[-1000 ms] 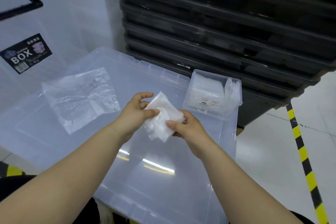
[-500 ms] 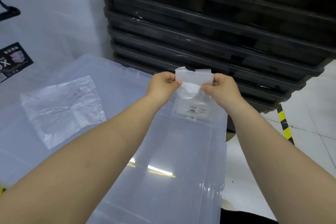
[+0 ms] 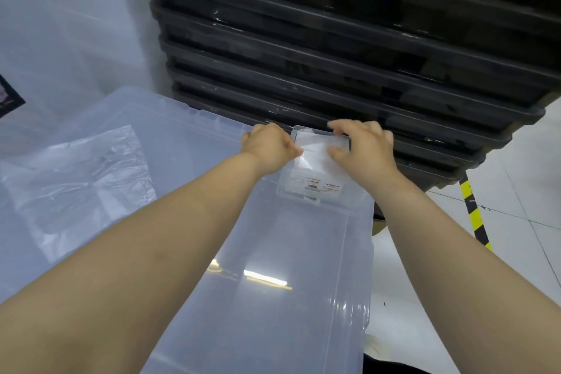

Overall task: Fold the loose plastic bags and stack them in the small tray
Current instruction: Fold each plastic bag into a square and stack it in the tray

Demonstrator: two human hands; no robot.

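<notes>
The small tray (image 3: 314, 191) sits right of centre in the frame, at the far right corner of a big clear lid (image 3: 273, 297). Its right wall runs just beside the lid's right edge, and its far rim lies close under a stack of black trays (image 3: 334, 55) that fills the upper right, so there is little room behind it or to its right. Toward the lower middle of the frame the lid shows a broad bare stretch between the two forearms. Beyond the lid's right edge, the pale floor carries a strip of yellow-and-black tape (image 3: 473, 212).

Both arms reach forward and meet over the tray. The left hand (image 3: 268, 147) is fisted, its curled fingers pinching the left edge of a folded bag (image 3: 314, 150) – the bag lies at the tray's open top, between the two hands. The right hand (image 3: 364, 149) arches over the bag's right side, with its thumb on the top face and its fingers bent over the far end at the tray's rim.

One loose plastic bag (image 3: 79, 179) lies flat and wrinkled on the lid at the left of the frame, well apart from the tray.
</notes>
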